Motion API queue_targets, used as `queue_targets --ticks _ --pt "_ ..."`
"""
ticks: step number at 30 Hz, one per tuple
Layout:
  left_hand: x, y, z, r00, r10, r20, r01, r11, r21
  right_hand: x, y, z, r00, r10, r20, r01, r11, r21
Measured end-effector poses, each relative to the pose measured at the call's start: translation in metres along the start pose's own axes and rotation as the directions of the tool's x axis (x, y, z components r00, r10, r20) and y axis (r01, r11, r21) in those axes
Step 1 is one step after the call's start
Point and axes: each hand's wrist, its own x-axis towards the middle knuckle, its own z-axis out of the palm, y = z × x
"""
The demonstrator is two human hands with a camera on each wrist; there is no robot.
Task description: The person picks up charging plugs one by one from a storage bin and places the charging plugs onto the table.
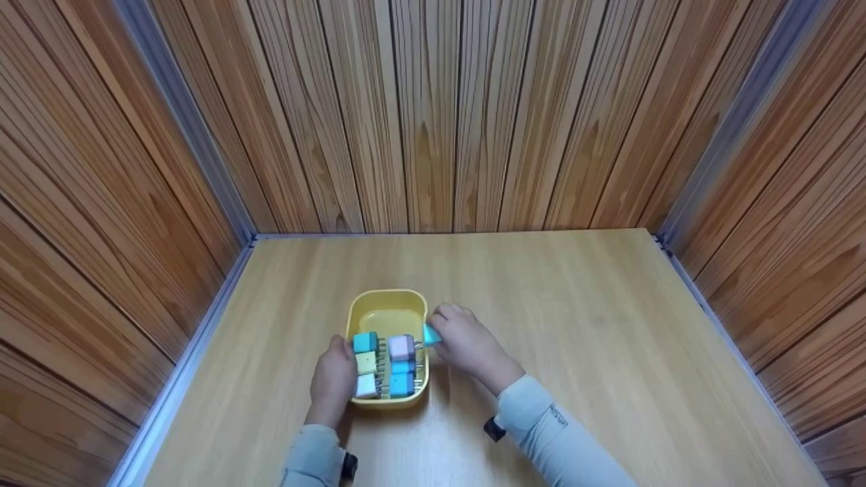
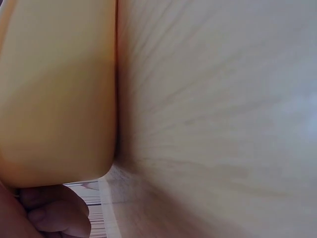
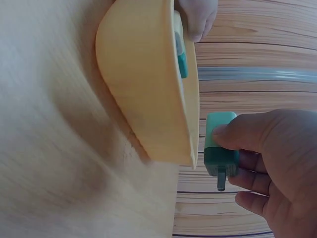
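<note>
Between the thumb and fingers of my right hand (image 1: 468, 339) is a green plug-in charger (image 3: 221, 134), light on one half and dark on the other. A metal prong sticks out of it in the right wrist view. This charger is held at the right rim of a yellow plastic bin (image 1: 388, 293). My left hand (image 1: 333, 373) grips the bin's left side, and its curled fingers (image 2: 62, 210) show by the outer wall. Inside the bin, several chargers lie in two columns, among them a lilac charger (image 1: 400, 348), a teal charger (image 1: 365, 341) and a white charger (image 1: 366, 386).
The bin stands on a light wooden tabletop (image 1: 575, 325). Wood-plank walls (image 1: 433, 122) rise at the back and both sides, with grey metal strips (image 1: 196, 128) along the corners. The far part of the bin's floor is bare.
</note>
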Motion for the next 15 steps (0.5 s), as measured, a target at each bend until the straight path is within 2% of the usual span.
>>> queue_targets --ticks 15 --pt "0.000 -0.001 0.000 1.000 -0.024 0.006 0.024 0.999 -0.029 0.015 0.022 0.006 0.995 0.096 -0.013 -0.096 0.995 0.011"
